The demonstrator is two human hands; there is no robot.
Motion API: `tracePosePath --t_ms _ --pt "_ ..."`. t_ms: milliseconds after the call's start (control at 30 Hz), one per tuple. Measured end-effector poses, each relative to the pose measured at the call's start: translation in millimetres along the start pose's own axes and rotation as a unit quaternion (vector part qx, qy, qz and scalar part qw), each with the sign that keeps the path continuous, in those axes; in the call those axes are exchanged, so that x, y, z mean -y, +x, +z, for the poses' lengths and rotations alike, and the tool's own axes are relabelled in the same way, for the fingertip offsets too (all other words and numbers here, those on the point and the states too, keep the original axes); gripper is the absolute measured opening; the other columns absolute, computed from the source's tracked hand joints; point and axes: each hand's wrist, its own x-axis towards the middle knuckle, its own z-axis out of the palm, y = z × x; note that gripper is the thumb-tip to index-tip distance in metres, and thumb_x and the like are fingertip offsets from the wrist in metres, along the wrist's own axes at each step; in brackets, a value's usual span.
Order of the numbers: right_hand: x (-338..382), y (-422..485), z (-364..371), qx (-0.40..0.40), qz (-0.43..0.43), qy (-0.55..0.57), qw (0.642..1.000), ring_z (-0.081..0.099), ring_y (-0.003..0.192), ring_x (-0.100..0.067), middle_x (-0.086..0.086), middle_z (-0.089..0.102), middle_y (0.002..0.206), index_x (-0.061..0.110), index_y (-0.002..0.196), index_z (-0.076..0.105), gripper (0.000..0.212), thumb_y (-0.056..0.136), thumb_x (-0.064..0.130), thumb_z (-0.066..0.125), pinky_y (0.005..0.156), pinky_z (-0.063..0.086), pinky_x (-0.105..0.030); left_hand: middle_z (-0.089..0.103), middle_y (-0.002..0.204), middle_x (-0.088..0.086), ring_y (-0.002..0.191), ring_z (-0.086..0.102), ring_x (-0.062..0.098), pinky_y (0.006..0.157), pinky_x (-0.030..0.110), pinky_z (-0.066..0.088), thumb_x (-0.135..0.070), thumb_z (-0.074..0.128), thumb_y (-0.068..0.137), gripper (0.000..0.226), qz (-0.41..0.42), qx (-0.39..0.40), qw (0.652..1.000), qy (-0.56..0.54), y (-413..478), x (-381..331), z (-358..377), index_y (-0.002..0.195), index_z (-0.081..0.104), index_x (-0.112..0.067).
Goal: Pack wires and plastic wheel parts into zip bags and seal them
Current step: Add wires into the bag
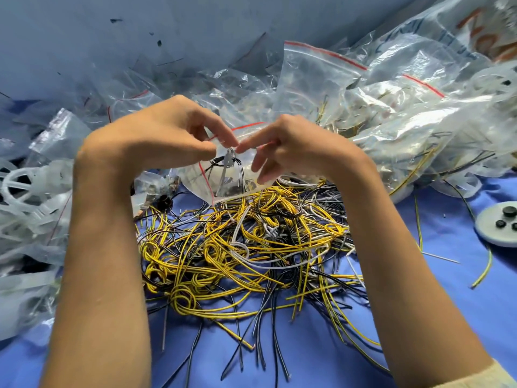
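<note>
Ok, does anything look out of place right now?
A loose yellow wire lies alone on the blue cloth, right of the tangled wire pile, near the round grey disc. Nothing looks spilled or damaged.

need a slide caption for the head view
Left hand and right hand pinch the top of a zip bag above a wire pile on blue cloth

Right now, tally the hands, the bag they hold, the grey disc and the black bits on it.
hands: 2, left hand and right hand
bag: 1
disc: 1
black bits: 3
total: 7
</note>
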Motion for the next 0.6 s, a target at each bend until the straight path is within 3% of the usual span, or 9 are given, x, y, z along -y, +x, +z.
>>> tracePosePath --t_ms 67,133,233,300,333,400,500,533,600 --pt "1 3 2 -0.011 -0.008 0.063 0.998 0.071 0.073 -0.014 -0.010 0.068 0.084 0.003 0.108 0.068 0.040 0.086 -0.019 0.043 0.071 0.058 -0.022 0.060 0.088 0.026 0.054 0.039 0.012 0.052 0.023 0.033 -0.006 0.056 0.078 0.033 0.009 -0.027 1.000 0.005 2 -2 3 0.092 0.073 -0.030" --pt "2 7 5 -0.011 -0.018 0.073 0.997 0.068 0.094 -0.020 -0.014 0.066 0.101 -0.001 0.112 0.063 0.034 0.089 -0.015 0.044 0.085 0.056 -0.030 0.057 0.090 0.029 0.064 0.044 0.021 0.059 0.024 0.032 -0.001 0.054 0.080 0.035 0.019 -0.056 0.998 0.003 5 -8 7 0.094 0.073 -0.025" --pt "0 14 10 0.041 -0.022 -0.070 0.996 0.045 0.126 -0.015 -0.010 0.045 0.143 0.009 0.142 0.039 0.047 0.096 0.005 0.045 0.108 0.039 -0.041 0.057 0.086 0.020 0.075 0.047 0.026 0.067 0.029 0.037 -0.009 0.057 0.077 0.028 0.026 -0.101 0.994 -0.032 11 -13 10 0.099 0.071 -0.019" --pt "-3 16 13 0.076 -0.016 -0.132 0.988 0.033 0.134 -0.012 -0.006 0.030 0.154 0.018 0.151 0.018 0.061 0.097 0.010 0.044 0.113 0.029 -0.040 0.058 0.089 0.015 0.074 0.048 0.020 0.070 0.032 0.043 -0.017 0.051 0.067 0.040 0.027 -0.113 0.992 -0.058 12 -19 12 0.102 0.069 -0.016" --pt "-4 17 14 0.081 -0.016 -0.143 0.986 0.035 0.135 -0.016 -0.006 0.034 0.152 0.019 0.151 0.017 0.063 0.095 0.008 0.044 0.112 0.030 -0.040 0.057 0.086 0.008 0.073 0.049 0.017 0.071 0.032 0.045 -0.017 0.049 0.065 0.042 0.031 -0.116 0.989 -0.088 12 -23 14 0.102 0.068 -0.016" --pt "-5 15 14 0.074 -0.013 -0.140 0.987 0.050 0.122 -0.027 -0.014 0.052 0.134 0.015 0.144 0.031 0.056 0.092 0.001 0.045 0.104 0.038 -0.045 0.055 0.081 -0.006 0.069 0.053 0.012 0.074 0.031 0.049 -0.014 0.051 0.065 0.040 0.044 -0.112 0.980 -0.161 13 -34 18 0.102 0.066 -0.019" --pt "-6 3 5 0.083 -0.005 -0.076 0.994 0.050 0.111 -0.049 -0.035 0.049 0.127 0.007 0.123 0.049 0.036 0.091 -0.008 0.049 0.094 0.042 -0.053 0.059 0.096 -0.002 0.084 0.064 0.021 0.089 0.038 0.054 -0.012 0.059 0.071 0.041 0.083 -0.048 0.964 -0.246 14 -44 26 0.112 0.061 -0.018" --pt "-8 0 1 0.079 -0.005 -0.053 0.995 0.049 0.112 -0.051 -0.037 0.047 0.129 -0.002 0.123 0.050 0.034 0.090 -0.010 0.048 0.094 0.042 -0.049 0.059 0.109 0.003 0.097 0.064 0.028 0.092 0.040 0.052 -0.012 0.061 0.074 0.044 0.100 -0.003 0.955 -0.277 14 -45 28 0.117 0.058 -0.018" --pt "-13 -2 -4 0.051 0.000 -0.037 0.998 0.058 0.102 -0.037 -0.022 0.054 0.126 0.009 0.130 0.048 0.037 0.094 0.000 0.050 0.086 0.048 -0.027 0.057 0.124 0.009 0.109 0.061 0.027 0.093 0.036 0.052 -0.012 0.060 0.080 0.046 0.132 0.065 0.938 -0.315 13 -38 27 0.125 0.053 -0.019"
